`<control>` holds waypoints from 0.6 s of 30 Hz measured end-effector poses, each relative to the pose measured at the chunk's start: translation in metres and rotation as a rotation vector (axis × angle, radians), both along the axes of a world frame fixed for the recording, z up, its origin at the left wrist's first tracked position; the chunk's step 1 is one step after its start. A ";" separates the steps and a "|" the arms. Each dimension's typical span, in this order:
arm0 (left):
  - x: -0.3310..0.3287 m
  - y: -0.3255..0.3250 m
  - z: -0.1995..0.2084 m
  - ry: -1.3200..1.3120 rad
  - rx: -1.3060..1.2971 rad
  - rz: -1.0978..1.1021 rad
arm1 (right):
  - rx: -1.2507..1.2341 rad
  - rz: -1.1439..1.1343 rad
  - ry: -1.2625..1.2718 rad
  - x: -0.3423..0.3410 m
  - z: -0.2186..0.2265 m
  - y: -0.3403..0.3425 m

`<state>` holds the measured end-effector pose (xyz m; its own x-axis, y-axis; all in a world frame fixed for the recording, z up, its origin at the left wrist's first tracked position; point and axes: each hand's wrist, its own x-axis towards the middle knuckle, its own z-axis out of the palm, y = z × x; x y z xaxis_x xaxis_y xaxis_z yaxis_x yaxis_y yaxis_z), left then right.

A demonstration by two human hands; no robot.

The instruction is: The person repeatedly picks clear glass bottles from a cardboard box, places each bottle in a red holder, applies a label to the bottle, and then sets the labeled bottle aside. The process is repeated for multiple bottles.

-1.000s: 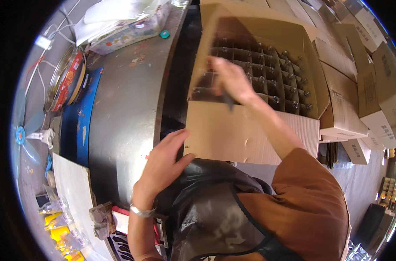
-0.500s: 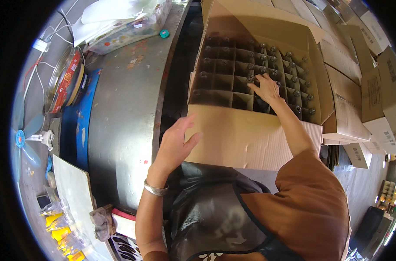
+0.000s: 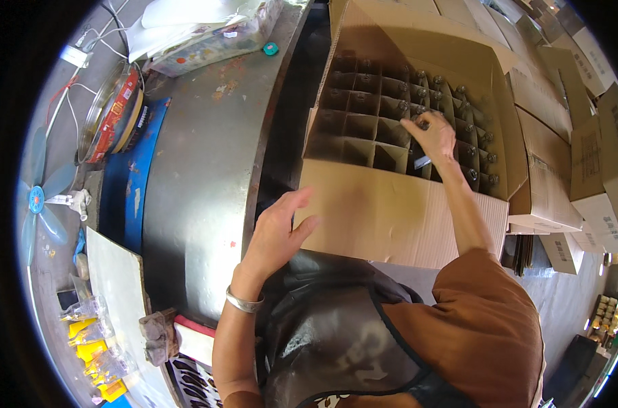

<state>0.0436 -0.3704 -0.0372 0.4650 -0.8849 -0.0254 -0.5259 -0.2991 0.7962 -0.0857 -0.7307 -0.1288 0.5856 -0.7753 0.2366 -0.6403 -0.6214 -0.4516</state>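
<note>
A large open cardboard box [image 3: 400,211] stands before me, split by cardboard dividers [image 3: 360,127] into rows of square cells. Clear glass bottles [image 3: 472,151] fill many cells on the right, their tops showing. Several cells on the left and near side hold no visible bottle. Inside the box, my right hand [image 3: 436,139] has its thumb and fingers closed around the top of a glass bottle; the hand covers most of it. Beside the near left corner of the box, my left hand [image 3: 278,228] hangs open, fingers apart, with nothing in it.
Left of the box is a metal-topped table [image 3: 193,183] with a clear plastic bin [image 3: 217,44] and a small teal cap [image 3: 271,48]. A blue fan [image 3: 36,200] stands far left. More cardboard boxes [image 3: 543,160] are stacked to the right.
My right hand has shifted slightly right among the cells, its fingers closing on a bottle top. The left hand stays open in nearly the same place. The view has shifted slightly.
</note>
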 end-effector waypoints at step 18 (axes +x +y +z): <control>-0.042 -0.007 0.088 -0.262 -0.390 0.130 | -0.097 1.326 -0.469 0.065 0.261 0.136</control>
<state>0.0018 -0.3776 0.0510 0.5187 -0.7393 0.4293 -0.7015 -0.0810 0.7081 -0.0207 -0.5947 0.1321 0.7105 0.3129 0.6303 0.6327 -0.6760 -0.3778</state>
